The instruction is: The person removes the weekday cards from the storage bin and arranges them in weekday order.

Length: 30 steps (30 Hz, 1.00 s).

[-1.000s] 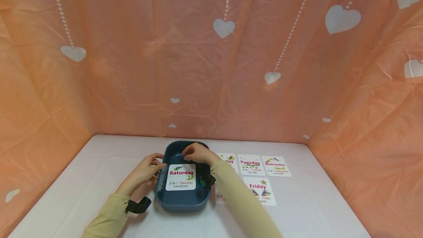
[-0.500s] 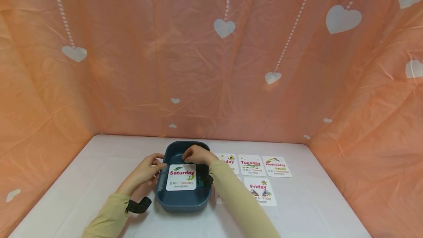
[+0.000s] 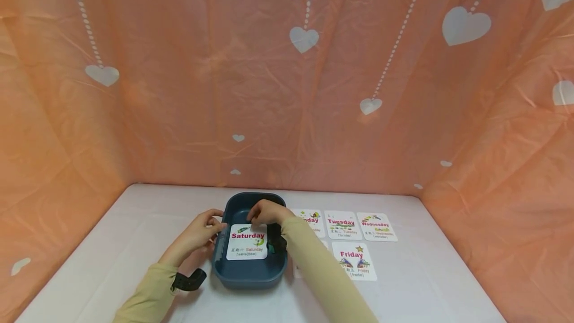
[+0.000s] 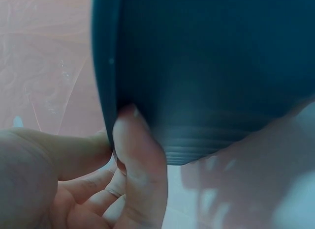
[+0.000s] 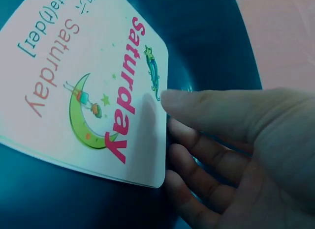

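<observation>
A dark blue plastic box (image 3: 249, 281) stands on the white table, a white Saturday card (image 3: 245, 250) lying face up inside. My left hand (image 3: 196, 237) grips the box's left wall; in the left wrist view, thumb and finger pinch its rim (image 4: 106, 67). Reaching in from the right, my right hand (image 3: 270, 212) is at the card's top edge. The right wrist view has the thumb over the edge of the Saturday card (image 5: 74, 91) and the other fingers curled against that edge, their tips partly hidden. A second card edge seems to show underneath.
Right of the box lie Tuesday (image 3: 343, 226), Wednesday (image 3: 377, 227) and Friday (image 3: 354, 262) cards, plus a Monday card (image 3: 314, 222) partly covered by the right sleeve (image 3: 320, 263). Another card is mostly hidden below it. Peach curtains with hearts (image 3: 304, 39) enclose the table.
The right hand has moved slightly toward me, from the box's inner floor to the Saturday card's top edge. The left hand keeps its grip on the box.
</observation>
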Tool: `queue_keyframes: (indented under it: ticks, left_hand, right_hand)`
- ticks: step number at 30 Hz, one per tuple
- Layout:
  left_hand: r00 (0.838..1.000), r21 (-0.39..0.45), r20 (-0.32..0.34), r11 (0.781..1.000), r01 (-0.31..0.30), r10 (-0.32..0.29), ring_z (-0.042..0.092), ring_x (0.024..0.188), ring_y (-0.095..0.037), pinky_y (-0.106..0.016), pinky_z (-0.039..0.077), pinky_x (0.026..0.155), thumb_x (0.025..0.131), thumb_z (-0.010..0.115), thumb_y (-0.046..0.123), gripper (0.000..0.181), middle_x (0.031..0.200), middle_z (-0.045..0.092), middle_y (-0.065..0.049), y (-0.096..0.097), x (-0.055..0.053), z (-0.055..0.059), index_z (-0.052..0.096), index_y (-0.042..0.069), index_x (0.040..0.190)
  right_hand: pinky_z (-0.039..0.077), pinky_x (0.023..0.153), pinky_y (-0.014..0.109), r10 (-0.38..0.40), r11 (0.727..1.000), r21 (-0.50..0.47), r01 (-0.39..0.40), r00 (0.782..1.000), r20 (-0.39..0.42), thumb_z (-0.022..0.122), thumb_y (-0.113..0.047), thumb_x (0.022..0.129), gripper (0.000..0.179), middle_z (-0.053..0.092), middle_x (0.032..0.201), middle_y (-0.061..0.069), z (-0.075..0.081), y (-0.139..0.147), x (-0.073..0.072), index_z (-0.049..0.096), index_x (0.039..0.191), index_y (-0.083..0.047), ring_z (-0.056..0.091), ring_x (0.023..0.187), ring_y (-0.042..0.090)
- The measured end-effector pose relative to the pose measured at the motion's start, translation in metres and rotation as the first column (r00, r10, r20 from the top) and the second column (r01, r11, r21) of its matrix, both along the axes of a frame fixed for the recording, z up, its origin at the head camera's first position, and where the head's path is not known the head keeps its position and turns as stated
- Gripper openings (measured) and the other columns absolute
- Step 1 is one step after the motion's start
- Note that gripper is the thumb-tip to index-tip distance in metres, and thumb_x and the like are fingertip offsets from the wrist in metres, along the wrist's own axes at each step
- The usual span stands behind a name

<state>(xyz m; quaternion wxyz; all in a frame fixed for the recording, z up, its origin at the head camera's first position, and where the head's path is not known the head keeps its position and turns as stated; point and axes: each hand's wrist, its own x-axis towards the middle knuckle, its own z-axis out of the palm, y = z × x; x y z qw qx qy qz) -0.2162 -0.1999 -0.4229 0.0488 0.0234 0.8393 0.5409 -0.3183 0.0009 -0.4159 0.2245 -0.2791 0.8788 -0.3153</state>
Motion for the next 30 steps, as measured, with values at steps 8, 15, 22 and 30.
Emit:
queue_keyframes:
  ticks: [8, 15, 22, 30]
  left_hand:
    - [1.000, 0.002, -0.001, 1.000, -0.011, 0.011, 0.051, 0.054, -0.019, -0.031, 0.045, 0.044, 0.096, 0.056, 0.007, 0.038, 0.077, 0.053, -0.010, 0.0004, -0.0014, -0.0011, 0.045, -0.007, 0.129]
    - [1.000, 0.009, 0.001, 1.000, -0.007, 0.007, 0.051, 0.054, -0.019, -0.031, 0.045, 0.045, 0.095, 0.056, 0.007, 0.038, 0.078, 0.053, -0.010, 0.0002, -0.0015, -0.0011, 0.045, -0.007, 0.129]
    - [1.000, 0.007, -0.001, 1.000, -0.009, 0.009, 0.051, 0.054, -0.020, -0.031, 0.045, 0.044, 0.095, 0.056, 0.007, 0.038, 0.076, 0.053, -0.009, 0.0002, -0.0006, -0.0004, 0.045, -0.007, 0.129]
    - [1.000, 0.006, 0.005, 1.000, -0.010, 0.010, 0.052, 0.053, -0.020, -0.030, 0.044, 0.044, 0.095, 0.056, 0.008, 0.038, 0.076, 0.053, -0.009, 0.0005, -0.0002, -0.0005, 0.045, -0.006, 0.129]
  right_hand:
    - [0.042, 0.065, 0.020, -0.011, 1.000, 0.011, 0.011, 1.000, 0.008, 0.083, -0.001, 0.070, 0.028, 0.060, 0.075, -0.004, -0.0010, -0.0020, -0.0024, 0.073, 0.096, -0.004, 0.050, 0.070, 0.008]
    - [0.043, 0.063, 0.021, -0.031, 0.999, 0.037, 0.030, 1.000, 0.006, 0.086, -0.003, 0.067, 0.029, 0.057, 0.075, -0.002, -0.0033, -0.0038, -0.0021, 0.072, 0.092, -0.006, 0.050, 0.069, 0.010]
    - [0.043, 0.061, 0.022, -0.022, 0.999, 0.034, 0.022, 1.000, 0.006, 0.086, 0.000, 0.065, 0.033, 0.055, 0.076, 0.001, -0.0052, -0.0049, -0.0033, 0.069, 0.092, -0.005, 0.049, 0.068, 0.011]
    - [0.043, 0.060, 0.021, -0.034, 0.998, 0.057, 0.037, 0.997, -0.064, 0.087, 0.000, 0.063, 0.030, 0.056, 0.073, -0.002, -0.0068, -0.0051, -0.0035, 0.070, 0.087, -0.006, 0.049, 0.066, 0.009]
